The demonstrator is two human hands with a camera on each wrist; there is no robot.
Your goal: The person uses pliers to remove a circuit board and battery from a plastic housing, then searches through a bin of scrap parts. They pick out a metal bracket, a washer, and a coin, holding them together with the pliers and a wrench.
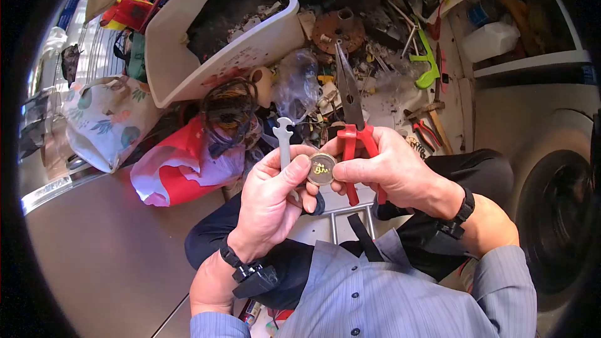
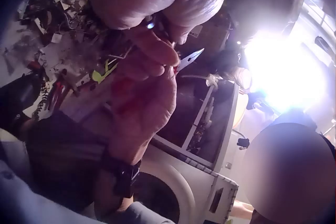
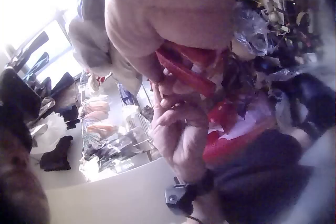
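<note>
A small round disc [image 1: 322,169] with a brass-coloured rim and yellow marks on its dark face is pinched between both hands in the head view. The left hand [image 1: 269,197] also holds a grey metal wrench [image 1: 284,144], its forked end upward past the thumb. In the right hand [image 1: 400,169] are long-nose pliers [image 1: 354,103] with red handles, jaws pointing up and slightly apart. The red handles [image 3: 186,71] show under the right hand [image 3: 173,14] in the right wrist view. The left wrist view shows the pliers' tip [image 2: 191,58] beyond the fingers; the disc cannot be made out there.
A white bin [image 1: 222,66] with debris stands at the upper left, beside a red and white bag [image 1: 181,166]. Scattered scrap, a rusty round plate [image 1: 339,30], a green tool [image 1: 429,62] and red-handled pliers [image 1: 427,134] lie beyond the hands. A washing machine [image 1: 557,206] is at the right.
</note>
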